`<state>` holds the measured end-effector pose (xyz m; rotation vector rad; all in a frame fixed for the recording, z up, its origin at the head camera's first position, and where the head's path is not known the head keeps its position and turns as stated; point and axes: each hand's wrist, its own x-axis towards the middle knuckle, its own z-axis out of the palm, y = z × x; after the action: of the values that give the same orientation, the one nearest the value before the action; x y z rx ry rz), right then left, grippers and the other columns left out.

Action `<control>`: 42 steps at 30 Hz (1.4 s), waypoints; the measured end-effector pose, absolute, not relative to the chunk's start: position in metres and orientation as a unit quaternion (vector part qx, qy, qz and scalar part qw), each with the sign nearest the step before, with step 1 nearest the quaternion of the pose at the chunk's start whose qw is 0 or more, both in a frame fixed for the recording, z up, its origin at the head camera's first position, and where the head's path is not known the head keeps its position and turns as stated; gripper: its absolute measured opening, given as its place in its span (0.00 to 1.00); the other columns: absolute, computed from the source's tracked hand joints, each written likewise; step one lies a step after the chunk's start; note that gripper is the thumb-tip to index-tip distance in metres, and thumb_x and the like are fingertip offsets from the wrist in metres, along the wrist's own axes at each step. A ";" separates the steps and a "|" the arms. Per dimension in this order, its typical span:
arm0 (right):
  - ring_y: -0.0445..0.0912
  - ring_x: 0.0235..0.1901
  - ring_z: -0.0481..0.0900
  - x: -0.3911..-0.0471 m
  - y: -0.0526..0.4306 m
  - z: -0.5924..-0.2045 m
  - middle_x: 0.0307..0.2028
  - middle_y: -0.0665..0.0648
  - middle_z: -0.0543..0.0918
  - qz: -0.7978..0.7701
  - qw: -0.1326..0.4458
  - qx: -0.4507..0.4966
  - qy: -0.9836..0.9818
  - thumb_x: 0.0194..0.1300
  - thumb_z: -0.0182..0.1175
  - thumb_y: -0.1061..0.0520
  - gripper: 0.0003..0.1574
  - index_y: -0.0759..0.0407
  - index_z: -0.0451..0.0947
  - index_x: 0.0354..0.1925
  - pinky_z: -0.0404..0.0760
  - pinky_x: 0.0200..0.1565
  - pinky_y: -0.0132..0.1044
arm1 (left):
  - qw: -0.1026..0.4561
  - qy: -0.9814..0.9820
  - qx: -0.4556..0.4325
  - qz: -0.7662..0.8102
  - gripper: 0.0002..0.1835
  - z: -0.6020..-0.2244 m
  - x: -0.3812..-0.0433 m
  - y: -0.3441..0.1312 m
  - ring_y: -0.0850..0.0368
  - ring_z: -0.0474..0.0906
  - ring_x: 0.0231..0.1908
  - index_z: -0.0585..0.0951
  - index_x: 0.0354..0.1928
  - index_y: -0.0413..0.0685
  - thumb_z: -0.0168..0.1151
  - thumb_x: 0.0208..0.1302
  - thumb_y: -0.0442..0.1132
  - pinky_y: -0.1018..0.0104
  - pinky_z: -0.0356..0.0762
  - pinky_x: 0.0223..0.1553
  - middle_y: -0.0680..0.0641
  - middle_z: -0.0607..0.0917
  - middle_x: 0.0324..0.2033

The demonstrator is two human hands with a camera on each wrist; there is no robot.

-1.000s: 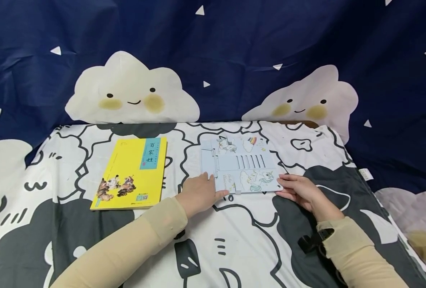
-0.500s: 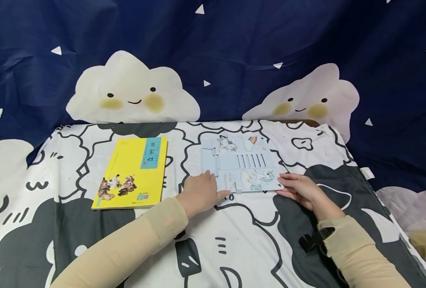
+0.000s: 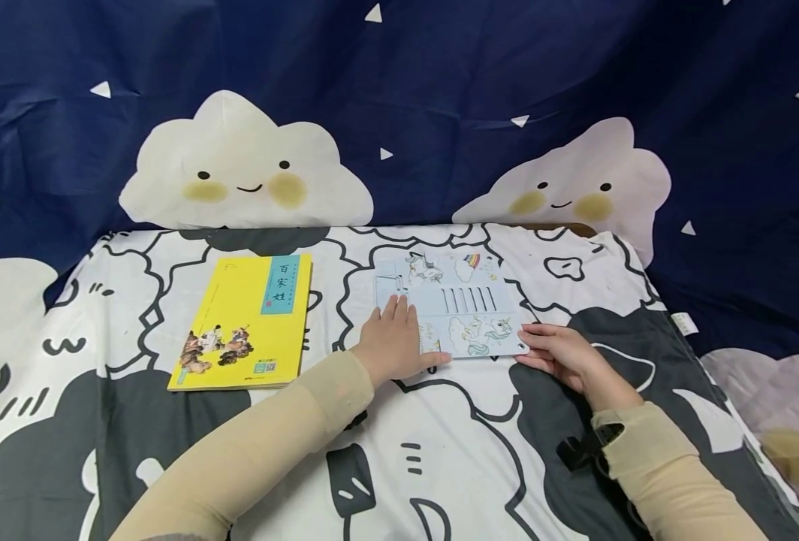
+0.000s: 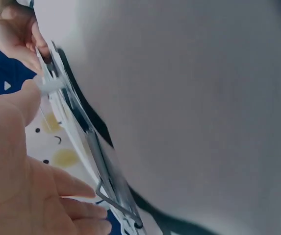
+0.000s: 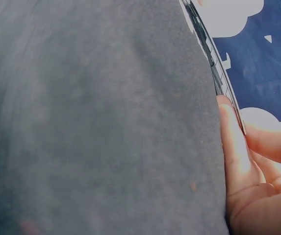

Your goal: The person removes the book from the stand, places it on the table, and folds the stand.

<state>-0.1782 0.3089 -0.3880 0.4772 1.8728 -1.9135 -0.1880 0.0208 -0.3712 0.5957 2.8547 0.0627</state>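
A light blue folding book stand (image 3: 433, 302) with unicorn pictures and slots lies flat on the patterned cloth in the head view. My left hand (image 3: 393, 340) rests over its left near part, fingers straight and pointing away. In the left wrist view the thumb of the left hand (image 4: 22, 171) is against the stand's edge, close to a small pale clip (image 4: 53, 85), and a bent metal wire (image 4: 113, 201) runs past the fingertips. My right hand (image 3: 565, 355) pinches the stand's near right corner; the right wrist view shows the thin edge (image 5: 231, 93) between thumb and fingers.
Left of the stand lies a yellow book (image 3: 244, 319) with a blue title panel. Black and white cartoon cloth (image 3: 453, 443) covers the table. Behind it hangs a dark blue curtain (image 3: 440, 75) with clouds and triangles.
My left hand has slid right and a little away from me, covering more of the stand's left part. The right hand keeps its pinch on the corner.
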 end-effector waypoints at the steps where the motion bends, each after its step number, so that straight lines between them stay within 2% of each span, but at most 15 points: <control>1: 0.38 0.32 0.88 -0.178 0.309 -0.388 0.33 0.48 0.84 -0.689 0.210 0.172 0.672 0.75 0.53 0.62 0.42 0.68 0.44 0.77 0.85 0.43 0.30 | 0.117 0.972 0.204 0.022 0.58 -0.371 -0.189 0.021 0.46 0.45 0.78 0.56 0.76 0.38 0.41 0.61 0.80 0.50 0.53 0.76 0.39 0.53 0.77; 10: 0.40 0.32 0.88 -0.179 0.309 -0.388 0.33 0.49 0.85 -0.694 0.214 0.173 0.665 0.74 0.53 0.62 0.42 0.68 0.44 0.77 0.86 0.43 0.31 | 0.155 0.969 0.191 0.004 0.58 -0.371 -0.194 0.023 0.49 0.44 0.78 0.53 0.77 0.40 0.33 0.61 0.81 0.50 0.50 0.76 0.42 0.49 0.78; 16: 0.39 0.32 0.88 -0.179 0.311 -0.389 0.33 0.48 0.85 -0.691 0.214 0.173 0.669 0.74 0.53 0.62 0.43 0.68 0.44 0.77 0.86 0.43 0.31 | 0.174 0.967 0.185 0.002 0.57 -0.370 -0.194 0.025 0.50 0.42 0.79 0.51 0.78 0.41 0.32 0.62 0.81 0.49 0.50 0.76 0.43 0.47 0.79; 25: 0.40 0.33 0.88 -0.178 0.310 -0.390 0.34 0.50 0.84 -0.691 0.214 0.169 0.670 0.74 0.54 0.62 0.43 0.69 0.45 0.77 0.86 0.44 0.32 | 0.169 0.963 0.207 0.032 0.58 -0.375 -0.198 0.020 0.47 0.40 0.79 0.50 0.77 0.38 0.32 0.63 0.81 0.49 0.46 0.77 0.39 0.45 0.79; 34: 0.39 0.33 0.88 -0.178 0.309 -0.390 0.34 0.49 0.84 -0.692 0.211 0.164 0.671 0.74 0.53 0.62 0.42 0.70 0.44 0.76 0.86 0.44 0.31 | 0.166 0.959 0.213 0.081 0.59 -0.375 -0.233 0.018 0.47 0.35 0.79 0.45 0.78 0.36 0.31 0.63 0.81 0.51 0.42 0.78 0.38 0.42 0.79; 42: 0.39 0.33 0.88 -0.178 0.310 -0.390 0.34 0.49 0.84 -0.691 0.213 0.167 0.670 0.74 0.54 0.62 0.43 0.69 0.45 0.77 0.86 0.44 0.31 | 0.145 0.957 0.213 0.133 0.58 -0.369 -0.271 0.032 0.47 0.36 0.79 0.45 0.77 0.35 0.36 0.65 0.78 0.50 0.42 0.78 0.39 0.44 0.79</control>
<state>-0.1785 0.3102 -0.3901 0.4647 1.8596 -1.9185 -0.2707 0.0325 -0.3695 0.6127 2.7569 0.3821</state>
